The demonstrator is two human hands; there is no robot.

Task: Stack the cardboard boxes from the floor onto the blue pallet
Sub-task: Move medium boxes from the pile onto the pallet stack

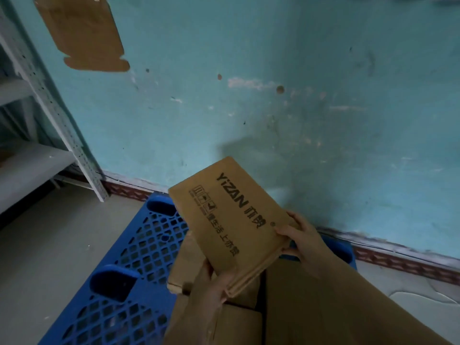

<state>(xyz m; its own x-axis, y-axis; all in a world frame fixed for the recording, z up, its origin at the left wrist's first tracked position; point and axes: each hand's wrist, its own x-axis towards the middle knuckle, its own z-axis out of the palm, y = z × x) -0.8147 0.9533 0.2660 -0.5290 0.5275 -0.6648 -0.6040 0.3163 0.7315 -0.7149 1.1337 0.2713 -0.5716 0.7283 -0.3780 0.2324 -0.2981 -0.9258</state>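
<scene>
A flat brown cardboard box (231, 220) printed with "YiZAN" is held in the air, tilted, above the blue pallet (139, 250). My left hand (214, 287) grips its near lower corner from below. My right hand (301, 237) grips its right edge, thumb on the printed face. Under it, more cardboard boxes (189, 260) lie on the pallet, partly hidden by the held box and my sleeves.
The pallet lies on the grey floor against a worn turquoise wall (273, 108). A grey metal shelf rack (49, 115) stands at the left. A brown cardboard patch (82, 33) is stuck high on the wall. Bare floor lies left of the pallet.
</scene>
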